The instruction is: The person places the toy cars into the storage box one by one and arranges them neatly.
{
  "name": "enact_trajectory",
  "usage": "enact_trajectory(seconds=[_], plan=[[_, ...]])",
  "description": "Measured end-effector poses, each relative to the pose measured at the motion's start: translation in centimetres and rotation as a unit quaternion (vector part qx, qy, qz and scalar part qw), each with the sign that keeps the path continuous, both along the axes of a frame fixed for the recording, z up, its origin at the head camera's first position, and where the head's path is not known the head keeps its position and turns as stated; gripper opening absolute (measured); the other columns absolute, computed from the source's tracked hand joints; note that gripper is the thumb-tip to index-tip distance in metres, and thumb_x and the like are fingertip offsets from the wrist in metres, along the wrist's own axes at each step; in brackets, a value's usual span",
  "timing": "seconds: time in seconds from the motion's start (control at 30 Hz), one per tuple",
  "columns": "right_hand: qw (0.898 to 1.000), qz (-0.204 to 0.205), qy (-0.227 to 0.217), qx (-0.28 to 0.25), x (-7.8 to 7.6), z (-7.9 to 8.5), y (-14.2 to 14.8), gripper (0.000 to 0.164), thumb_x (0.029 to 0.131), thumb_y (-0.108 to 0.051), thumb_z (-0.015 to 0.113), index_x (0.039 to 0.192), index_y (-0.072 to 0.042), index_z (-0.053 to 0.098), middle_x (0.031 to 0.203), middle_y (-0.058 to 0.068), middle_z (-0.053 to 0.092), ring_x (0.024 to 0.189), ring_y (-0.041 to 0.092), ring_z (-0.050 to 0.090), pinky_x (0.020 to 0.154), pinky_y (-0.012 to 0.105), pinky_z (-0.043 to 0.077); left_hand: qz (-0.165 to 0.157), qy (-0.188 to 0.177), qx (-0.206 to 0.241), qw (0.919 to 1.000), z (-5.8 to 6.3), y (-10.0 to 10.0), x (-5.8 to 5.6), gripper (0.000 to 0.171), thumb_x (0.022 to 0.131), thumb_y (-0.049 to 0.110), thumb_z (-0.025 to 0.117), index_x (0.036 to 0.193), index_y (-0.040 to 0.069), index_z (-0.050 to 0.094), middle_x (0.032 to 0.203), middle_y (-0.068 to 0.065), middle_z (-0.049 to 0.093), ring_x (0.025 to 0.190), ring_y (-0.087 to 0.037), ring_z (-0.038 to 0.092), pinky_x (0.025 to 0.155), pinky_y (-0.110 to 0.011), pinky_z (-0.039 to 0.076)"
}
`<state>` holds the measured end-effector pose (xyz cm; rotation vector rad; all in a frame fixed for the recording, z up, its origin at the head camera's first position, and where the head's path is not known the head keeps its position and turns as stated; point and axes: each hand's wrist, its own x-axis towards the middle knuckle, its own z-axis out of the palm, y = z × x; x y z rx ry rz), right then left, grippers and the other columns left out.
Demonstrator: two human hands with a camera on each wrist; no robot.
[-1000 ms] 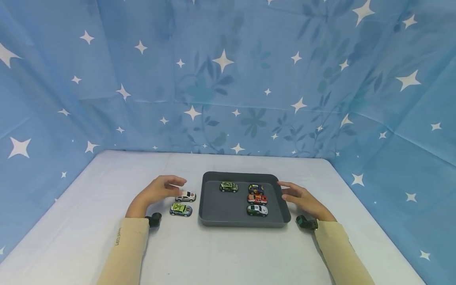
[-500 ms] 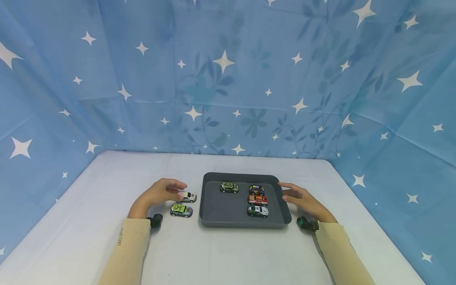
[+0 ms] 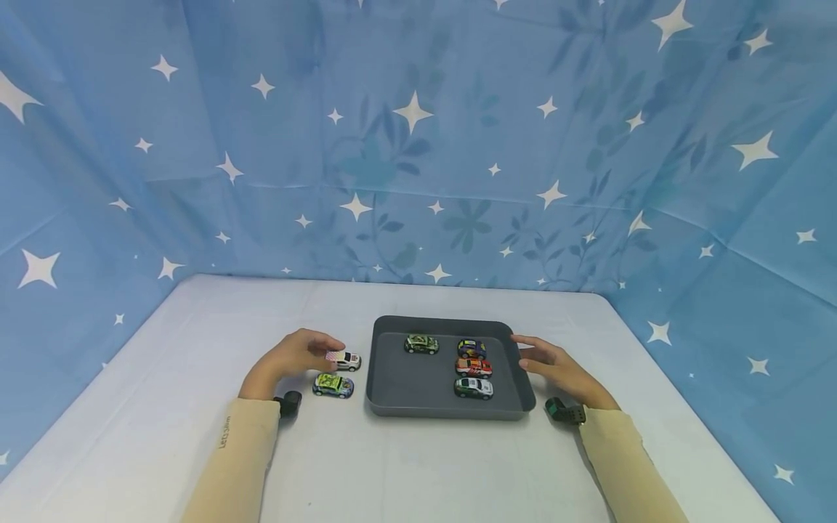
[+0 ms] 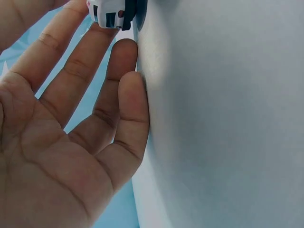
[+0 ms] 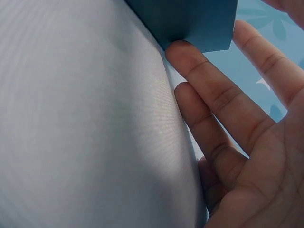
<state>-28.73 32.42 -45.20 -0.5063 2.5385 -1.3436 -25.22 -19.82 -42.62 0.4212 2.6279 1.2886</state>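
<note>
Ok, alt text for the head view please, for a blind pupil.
The left hand is at a white car beside a green car on a table. The right hand is at the right end of a tray of four cars.

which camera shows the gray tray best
The head view: it looks down on nearly the whole tray, including the four toy cars inside. The right wrist view shows only part of its outer wall, next to the right hand; the left wrist view shows none of it.

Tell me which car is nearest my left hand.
The white car outside the tray; your left hand partly covers it, and no other car.
</note>
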Motion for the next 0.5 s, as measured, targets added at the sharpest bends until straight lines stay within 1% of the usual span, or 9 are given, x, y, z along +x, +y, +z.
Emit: enact_trajectory(seconds=[0.27,0.5], plan=[[1.000,0.003,0.002,0.000,0.26,0.25,-0.28,0.067,0.109,-0.025,0.066,0.165,-0.001,0.039,0.166,0.033,0.039,0.148,0.056,0.044,0.115,0.081,0.031,0.013,-0.014,-0.013,0.9997,-0.03,0.09,-0.10,0.039,0.089,0.002,0.083,0.127,-0.005,0.076,0.134,-0.023,0.072,0.133,-0.049,0.061,0.113,-0.062,0.047],[1.000,0.003,0.000,0.001,0.02,0.07,-0.09,0.066,0.110,-0.026,0.065,0.166,-0.002,0.039,0.167,0.032,0.038,0.148,0.055,0.044,0.116,0.080,0.031,0.021,-0.021,-0.019,0.9994,0.14,0.21,-0.05,0.039,0.090,0.002,0.083,0.128,-0.004,0.076,0.136,-0.024,0.071,0.134,-0.049,0.060,0.114,-0.062,0.046]])
